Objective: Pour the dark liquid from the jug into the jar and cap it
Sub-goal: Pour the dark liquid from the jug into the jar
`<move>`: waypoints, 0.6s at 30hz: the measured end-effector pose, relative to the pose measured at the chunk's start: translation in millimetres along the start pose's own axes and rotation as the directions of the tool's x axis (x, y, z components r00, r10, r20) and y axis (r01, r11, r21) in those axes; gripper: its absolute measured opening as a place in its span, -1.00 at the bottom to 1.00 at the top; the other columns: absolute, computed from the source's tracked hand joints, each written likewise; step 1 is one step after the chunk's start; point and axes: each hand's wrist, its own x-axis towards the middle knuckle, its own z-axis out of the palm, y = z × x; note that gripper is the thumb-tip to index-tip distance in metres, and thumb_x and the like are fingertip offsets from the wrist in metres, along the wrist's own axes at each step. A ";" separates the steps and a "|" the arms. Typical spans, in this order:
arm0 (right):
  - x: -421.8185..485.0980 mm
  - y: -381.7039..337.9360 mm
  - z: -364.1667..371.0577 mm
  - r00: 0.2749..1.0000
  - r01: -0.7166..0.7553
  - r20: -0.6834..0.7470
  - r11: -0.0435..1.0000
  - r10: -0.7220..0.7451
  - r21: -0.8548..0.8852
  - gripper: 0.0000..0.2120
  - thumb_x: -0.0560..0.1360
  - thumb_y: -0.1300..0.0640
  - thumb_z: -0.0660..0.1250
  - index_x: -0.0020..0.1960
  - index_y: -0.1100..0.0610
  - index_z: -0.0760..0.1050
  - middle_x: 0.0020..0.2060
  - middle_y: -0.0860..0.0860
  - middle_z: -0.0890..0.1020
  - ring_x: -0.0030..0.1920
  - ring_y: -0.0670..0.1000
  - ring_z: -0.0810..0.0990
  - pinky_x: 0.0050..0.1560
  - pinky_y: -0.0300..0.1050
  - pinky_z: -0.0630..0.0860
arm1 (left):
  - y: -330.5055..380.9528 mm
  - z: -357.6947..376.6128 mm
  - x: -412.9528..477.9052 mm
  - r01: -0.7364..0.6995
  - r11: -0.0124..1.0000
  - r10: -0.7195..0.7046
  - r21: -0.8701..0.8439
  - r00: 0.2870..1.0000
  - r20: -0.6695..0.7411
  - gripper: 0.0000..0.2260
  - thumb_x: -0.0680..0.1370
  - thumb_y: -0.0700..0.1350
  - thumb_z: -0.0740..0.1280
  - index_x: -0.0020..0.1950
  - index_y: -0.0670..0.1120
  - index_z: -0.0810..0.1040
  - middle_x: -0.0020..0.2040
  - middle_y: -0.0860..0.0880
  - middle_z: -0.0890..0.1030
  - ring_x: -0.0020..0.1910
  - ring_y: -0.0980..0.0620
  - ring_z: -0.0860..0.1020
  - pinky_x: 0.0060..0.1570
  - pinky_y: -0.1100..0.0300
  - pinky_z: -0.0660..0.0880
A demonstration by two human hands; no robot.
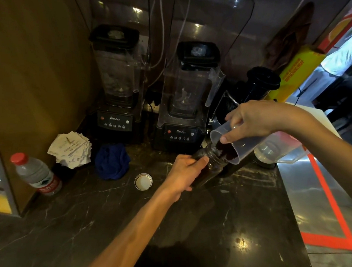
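The left hand (186,171) is wrapped around the lower body of a clear glass jar (209,167), already dark with liquid, which stands tilted on the dark marble-patterned table (164,226) in front of the right-hand blender. The thumb lies across the jar's side just below its neck. The right hand (253,120) grips a translucent plastic measuring jug (236,145) from above, fingers over the top wall and thumb pressed on the near side close to the rim. The jug is tipped steeply, its rim down and to the left, directly over the jar's open mouth, with dark liquid (225,150) pooled at the lower lip and meeting the mouth. The jar's round cap (143,181), pale inside, lies upside down on the table left of the left hand, apart from it, near a crumpled blue cloth (112,161).
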 end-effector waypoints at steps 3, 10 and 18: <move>-1.5 -0.2 -0.5 1.000 -0.003 0.013 1.000 0.003 0.012 -0.56 0.33 -0.49 0.28 -0.52 -0.20 0.51 0.22 0.10 0.66 -0.11 0.08 0.65 -0.20 -0.07 0.37 | 1.1 0.1 -1.1 -0.006 0.999 0.006 -0.033 1.000 0.006 -0.72 0.58 0.21 0.29 -0.05 0.05 0.66 0.18 0.18 0.37 0.04 0.14 0.51 -0.13 0.08 0.56; -1.2 4.6 -0.5 1.000 -0.006 0.014 0.998 0.005 0.056 -0.49 0.36 -0.42 0.33 -0.48 -0.02 0.52 0.26 0.15 0.63 0.04 0.17 0.65 -0.15 -0.06 0.41 | 4.5 -1.1 -4.3 -0.001 1.000 0.001 -0.021 1.000 0.013 -0.67 0.59 0.21 0.28 0.01 -0.01 0.68 0.26 0.09 0.35 0.06 0.14 0.50 0.00 -0.02 0.59; -4.7 -0.8 -4.6 1.000 0.015 0.024 0.998 -0.017 0.056 -0.56 0.25 -0.54 0.23 -0.47 -0.21 0.54 0.26 0.14 0.63 -0.03 0.14 0.66 -0.18 -0.06 0.41 | 6.5 -1.8 -5.2 -0.007 1.000 0.007 -0.016 1.000 0.002 -0.66 0.59 0.20 0.29 0.06 -0.03 0.67 0.30 0.09 0.33 0.04 0.17 0.50 0.06 -0.08 0.59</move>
